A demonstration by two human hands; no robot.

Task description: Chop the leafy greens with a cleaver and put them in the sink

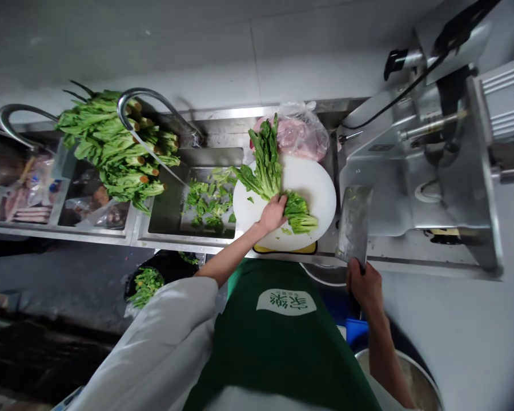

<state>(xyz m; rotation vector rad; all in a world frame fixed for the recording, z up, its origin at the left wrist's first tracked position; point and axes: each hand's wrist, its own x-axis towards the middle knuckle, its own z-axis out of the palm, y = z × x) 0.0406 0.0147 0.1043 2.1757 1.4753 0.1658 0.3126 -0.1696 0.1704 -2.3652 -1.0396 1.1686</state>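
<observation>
My left hand (pixel 273 214) is closed around leafy green vegetables (pixel 266 165) on a round white cutting board (pixel 321 194). Their dark leaves point toward the wall. Just right of that hand lies a pile of cut greens (pixel 302 216), with small leaf scraps around it. My right hand (pixel 365 283) grips the handle of a cleaver (pixel 354 224), whose broad blade is held right of the board, apart from the greens. A yellow-edged cloth or mat (pixel 306 249) shows under the board's near edge.
Water runs from a faucet (pixel 154 94) into a sink (pixel 171 220) with loose cut leaves. Whole leafy stalks (pixel 115 148) are heaped left of it. Bagged pink meat (pixel 297 137) lies behind the board. A metal machine (pixel 411 177) stands right; a black bin with greens (pixel 145 285) is below.
</observation>
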